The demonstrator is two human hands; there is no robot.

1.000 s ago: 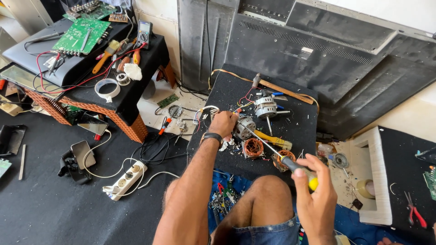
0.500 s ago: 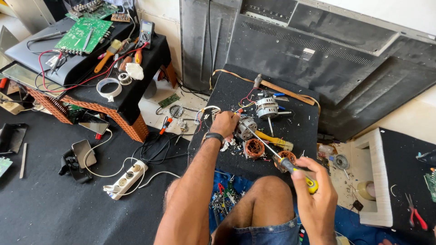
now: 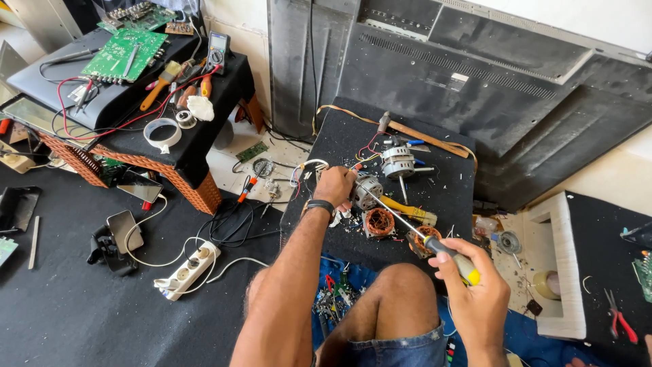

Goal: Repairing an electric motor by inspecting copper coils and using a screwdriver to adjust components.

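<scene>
My left hand point(image 3: 334, 185) grips a small silver motor housing point(image 3: 367, 190) on the black work board point(image 3: 414, 177). My right hand point(image 3: 475, 292) holds a screwdriver with a yellow and black handle point(image 3: 454, 259); its long shaft runs up-left to the housing. A copper-wound stator point(image 3: 379, 221) lies just below the shaft, and a second copper coil point(image 3: 426, 239) lies by the screwdriver handle. Another motor part with a shaft point(image 3: 398, 163) stands behind them. My bare knee point(image 3: 401, 285) is below the board.
A hammer point(image 3: 421, 136) lies at the board's far edge. Television back panels point(image 3: 489, 75) lean against the wall. At left a black-covered table point(image 3: 170, 102) bears a green circuit board point(image 3: 125, 54), tape roll and tools. A white power strip point(image 3: 187, 270) and cables lie on the floor. Red pliers point(image 3: 621, 321) lie at right.
My right hand has brought the screwdriver up and left, so its tip now meets the housing in my left hand. The left hand has stayed on the housing.
</scene>
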